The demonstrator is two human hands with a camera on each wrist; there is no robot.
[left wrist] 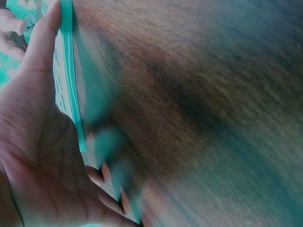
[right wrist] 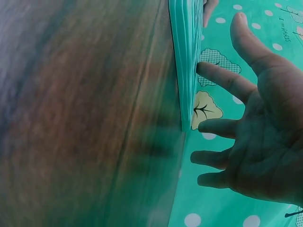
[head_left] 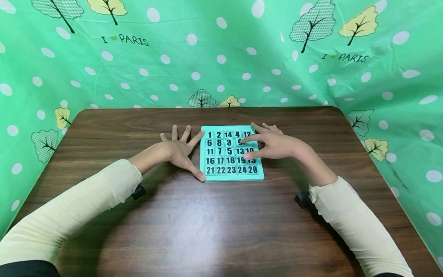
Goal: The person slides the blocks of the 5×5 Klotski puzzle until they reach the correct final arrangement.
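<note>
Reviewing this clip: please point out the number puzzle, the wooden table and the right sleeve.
Number puzzle (head_left: 230,151): head view, on the tile marked 5, mid-board.
Wooden table (head_left: 194,227): head view, on the bare top in front of the puzzle.
Right sleeve (head_left: 356,225): head view, on the pale forearm fabric.

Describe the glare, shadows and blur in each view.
Head view: whitish glare on the near middle of the table, dark shadow beside the left sleeve, uncovered numbers on the teal board readable; left wrist view: table grain soft and blurred, left hand clearer; right wrist view: table blurred with greenish reflections, right hand dim but fairly distinct.
</note>
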